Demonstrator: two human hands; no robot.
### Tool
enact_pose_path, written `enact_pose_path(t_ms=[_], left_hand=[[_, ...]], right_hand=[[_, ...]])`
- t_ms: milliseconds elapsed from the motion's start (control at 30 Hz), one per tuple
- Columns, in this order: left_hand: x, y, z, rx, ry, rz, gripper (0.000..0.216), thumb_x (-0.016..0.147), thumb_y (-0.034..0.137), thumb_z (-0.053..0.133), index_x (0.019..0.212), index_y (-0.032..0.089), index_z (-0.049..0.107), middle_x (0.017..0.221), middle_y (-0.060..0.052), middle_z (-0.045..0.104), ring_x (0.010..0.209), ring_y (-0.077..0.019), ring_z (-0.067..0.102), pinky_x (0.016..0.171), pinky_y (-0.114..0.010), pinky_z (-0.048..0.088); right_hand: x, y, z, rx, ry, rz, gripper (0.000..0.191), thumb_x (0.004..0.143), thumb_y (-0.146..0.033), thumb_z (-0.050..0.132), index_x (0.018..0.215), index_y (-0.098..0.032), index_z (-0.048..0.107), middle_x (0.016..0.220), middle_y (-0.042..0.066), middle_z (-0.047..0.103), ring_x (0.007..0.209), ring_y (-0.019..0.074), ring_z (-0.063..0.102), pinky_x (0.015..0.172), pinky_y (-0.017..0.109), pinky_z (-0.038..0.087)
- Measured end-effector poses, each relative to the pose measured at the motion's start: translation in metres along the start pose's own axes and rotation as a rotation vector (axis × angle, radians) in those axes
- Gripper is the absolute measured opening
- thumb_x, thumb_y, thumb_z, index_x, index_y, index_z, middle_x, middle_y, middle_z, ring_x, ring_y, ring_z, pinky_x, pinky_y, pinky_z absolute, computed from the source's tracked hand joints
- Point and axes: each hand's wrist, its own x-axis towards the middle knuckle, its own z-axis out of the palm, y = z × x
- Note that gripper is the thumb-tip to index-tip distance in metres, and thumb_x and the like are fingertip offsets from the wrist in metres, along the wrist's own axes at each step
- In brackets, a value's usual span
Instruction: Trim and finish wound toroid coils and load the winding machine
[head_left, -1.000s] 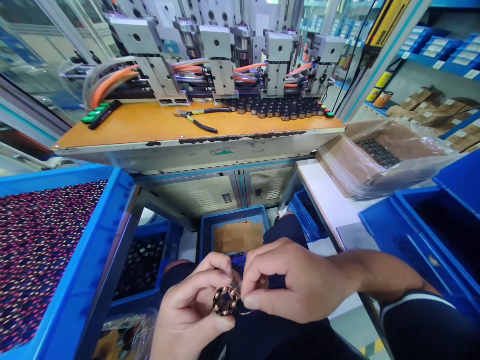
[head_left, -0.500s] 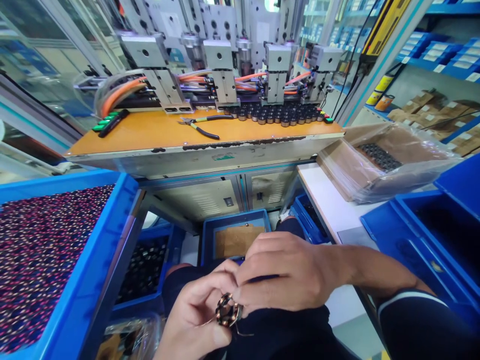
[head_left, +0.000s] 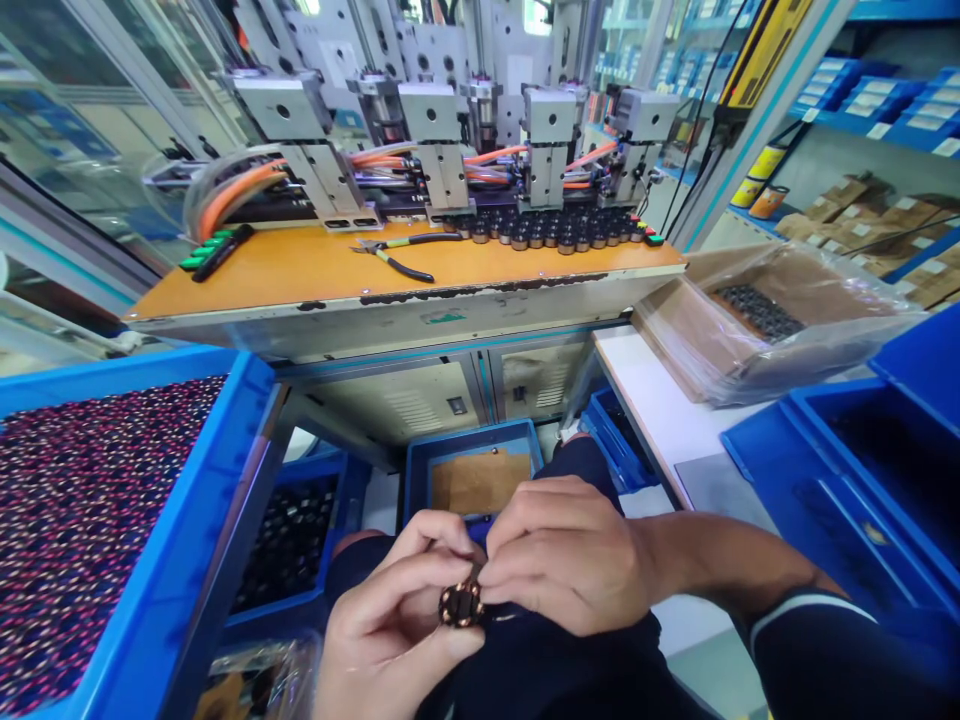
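Over my lap, my left hand (head_left: 409,615) is closed around a small ring-shaped motor stator (head_left: 460,606) with copper windings and a dark core. The thumb presses its lower edge and the fingers curl behind it. My right hand (head_left: 566,550) is closed too, its fingertips pinched together at the stator's upper right rim. Whatever lies between those fingertips is hidden. A thin wire end (head_left: 504,618) sticks out to the right, just below the right fingers.
A blue bin (head_left: 247,375) of wound parts stands left. On the orange bench (head_left: 300,265) lie pliers (head_left: 394,257) and rows of black cylindrical parts (head_left: 551,230), under machine heads. A blue tray (head_left: 420,470) sits below, a plastic-lined carton (head_left: 697,345) and blue bins (head_left: 787,430) right.
The stator has turned in my left fingers, so its dark inside now faces me differently. My right hand's fingertips have shifted slightly at its rim, with the fingers drawn closer together.
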Motion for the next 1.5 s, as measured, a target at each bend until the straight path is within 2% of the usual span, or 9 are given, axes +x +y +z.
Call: enact_pose_path(t_ms=[167, 400, 600, 733, 867, 967, 1100, 1333, 1500], left_hand=[[0.000, 0.001, 0.000, 0.088, 0.099, -0.020, 0.063, 0.056, 0.020, 0.093, 0.115, 0.035, 0.074, 0.108, -0.006, 0.070, 0.089, -0.0216, 0.069, 0.076, -0.028, 0.058], [-0.004, 0.002, 0.001, 0.097, 0.035, -0.101, 0.014, 0.082, 0.030, 0.076, 0.094, 0.023, 0.073, 0.066, -0.001, 0.069, 0.055, -0.0132, 0.063, 0.055, -0.020, 0.053], [-0.006, 0.004, 0.012, -0.053, 0.188, -0.001, 0.023, 0.073, 0.017, 0.084, 0.091, 0.027, 0.074, 0.096, -0.002, 0.076, 0.066, -0.0142, 0.072, 0.066, -0.025, 0.060], [-0.006, 0.000, 0.002, -0.175, 0.132, 0.048, 0.027, 0.060, 0.018, 0.092, 0.072, 0.024, 0.069, 0.101, -0.001, 0.077, 0.094, -0.0237, 0.075, 0.086, -0.034, 0.061], [-0.002, -0.010, -0.003, -0.419, 0.104, 0.018, 0.036, 0.057, 0.043, 0.093, 0.079, 0.028, 0.069, 0.092, 0.000, 0.078, 0.101, -0.0259, 0.073, 0.089, -0.036, 0.059], [0.005, -0.011, -0.004, -0.340, -0.039, -0.136, 0.053, 0.069, 0.064, 0.077, 0.102, 0.023, 0.072, 0.097, -0.009, 0.073, 0.093, -0.0257, 0.070, 0.081, -0.034, 0.058], [0.010, -0.005, -0.010, -0.173, -0.264, -0.290, 0.045, 0.088, 0.060, 0.061, 0.087, 0.015, 0.069, 0.070, -0.004, 0.058, 0.065, -0.0138, 0.052, 0.062, -0.025, 0.045], [0.002, 0.001, 0.007, -0.079, 0.082, -0.192, 0.020, 0.086, 0.033, 0.073, 0.102, 0.022, 0.067, 0.061, 0.002, 0.064, 0.056, -0.0126, 0.060, 0.057, -0.023, 0.049], [0.000, 0.002, 0.011, -0.190, 0.255, -0.058, 0.028, 0.064, 0.017, 0.090, 0.081, 0.023, 0.069, 0.095, -0.002, 0.078, 0.064, -0.0138, 0.071, 0.068, -0.026, 0.060]], right_hand=[[-0.006, 0.001, 0.005, -0.049, 0.062, -0.044, 0.016, 0.098, -0.016, 0.055, 0.086, -0.009, 0.063, 0.074, 0.006, 0.065, 0.073, 0.0106, 0.065, 0.072, 0.020, 0.055], [-0.010, 0.001, 0.004, -0.123, 0.057, -0.002, 0.010, 0.095, -0.015, 0.058, 0.087, -0.012, 0.062, 0.073, 0.005, 0.066, 0.068, 0.0105, 0.063, 0.065, 0.021, 0.053], [-0.010, -0.004, 0.008, -0.178, 0.105, 0.123, 0.010, 0.095, -0.015, 0.058, 0.086, -0.013, 0.063, 0.075, 0.005, 0.068, 0.069, 0.0110, 0.063, 0.065, 0.022, 0.053], [-0.008, -0.005, 0.009, -0.145, 0.117, 0.149, 0.012, 0.096, -0.017, 0.057, 0.085, -0.015, 0.062, 0.075, 0.004, 0.067, 0.068, 0.0101, 0.063, 0.066, 0.021, 0.054], [-0.007, -0.002, 0.009, -0.105, 0.115, 0.027, 0.011, 0.097, -0.018, 0.056, 0.088, -0.014, 0.062, 0.073, 0.004, 0.067, 0.067, 0.0097, 0.063, 0.064, 0.021, 0.053], [-0.007, 0.001, 0.010, -0.134, 0.111, -0.076, 0.012, 0.097, -0.016, 0.054, 0.090, -0.014, 0.063, 0.073, 0.003, 0.066, 0.067, 0.0103, 0.064, 0.061, 0.022, 0.051], [-0.005, 0.003, 0.009, -0.179, 0.090, -0.126, 0.015, 0.097, -0.015, 0.055, 0.085, -0.012, 0.064, 0.071, 0.004, 0.065, 0.068, 0.0111, 0.064, 0.058, 0.024, 0.049], [-0.002, 0.004, 0.008, -0.290, 0.086, -0.044, 0.013, 0.095, -0.015, 0.055, 0.085, -0.012, 0.062, 0.072, 0.005, 0.066, 0.064, 0.0117, 0.060, 0.057, 0.025, 0.050], [0.002, 0.002, 0.009, -0.259, 0.076, 0.068, 0.015, 0.096, -0.014, 0.052, 0.086, -0.013, 0.062, 0.072, 0.006, 0.066, 0.066, 0.0118, 0.061, 0.061, 0.024, 0.052]])
